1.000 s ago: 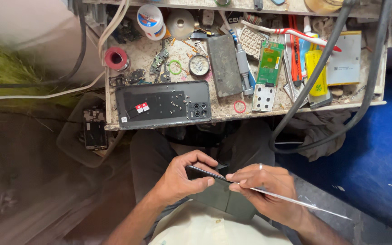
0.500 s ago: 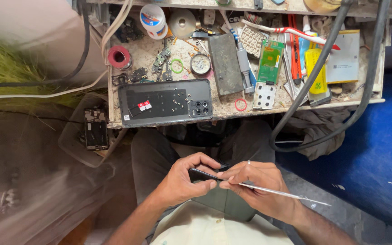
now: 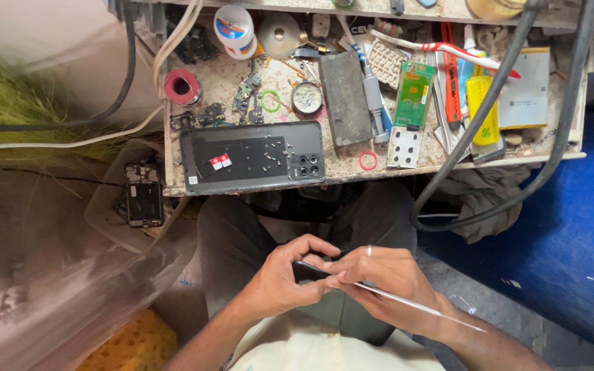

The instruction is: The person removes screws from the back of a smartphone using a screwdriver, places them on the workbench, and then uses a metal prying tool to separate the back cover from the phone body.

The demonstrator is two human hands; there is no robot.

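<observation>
Over my lap, my left hand (image 3: 284, 280) grips a small dark flat phone part (image 3: 309, 270) by its left end. My right hand (image 3: 379, 278), a ring on one finger, pinches the part's other end and holds a long thin metal tool (image 3: 421, 307) that slants down to the right past my wrist. Both hands meet at the part, which is mostly hidden by my fingers. A dark phone back cover (image 3: 252, 157) with camera holes and two small red-and-white stickers lies on the workbench (image 3: 352, 165) above my hands.
The bench is crowded: a red tape roll (image 3: 182, 86), a white tub (image 3: 234, 27), a green circuit board (image 3: 413, 95), a yellow battery (image 3: 483, 108), a toothbrush, rubber bands. Thick grey cables (image 3: 489, 110) hang over its right side. A clear tray with a phone board (image 3: 144, 199) sits at left.
My hands have drawn closer together around the dark part, and the thin tool now lies lower and steeper. The view has shifted slightly.
</observation>
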